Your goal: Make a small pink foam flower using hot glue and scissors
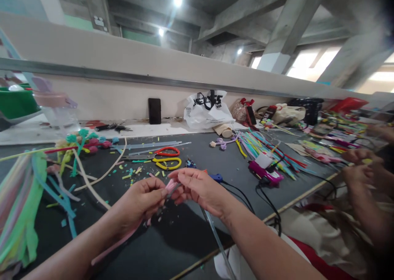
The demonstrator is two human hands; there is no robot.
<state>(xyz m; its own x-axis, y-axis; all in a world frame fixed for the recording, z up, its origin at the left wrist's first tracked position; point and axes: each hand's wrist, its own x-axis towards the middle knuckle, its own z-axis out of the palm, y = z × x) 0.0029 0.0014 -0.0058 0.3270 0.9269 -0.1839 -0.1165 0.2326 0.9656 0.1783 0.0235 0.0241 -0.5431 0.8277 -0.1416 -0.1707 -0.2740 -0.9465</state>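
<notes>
My left hand (144, 200) and my right hand (197, 187) meet above the dark table (172, 239), fingers pinched together on a pink pipe cleaner (170, 185). Its long pink tail (113, 245) trails down to the left under my left forearm. A thin grey stick (215, 235) runs from between my fingers down toward the table's near edge, below my right wrist. Both hands are closed around the pink piece.
Scissors with red and yellow handles (168, 157) lie just beyond my hands. Pastel pipe cleaners (18, 206) pile at the left. A pink glue gun (265, 172) with black cords sits right. A white bag (207, 109) leans on the wall. Another person's hands (360, 165) work at the right.
</notes>
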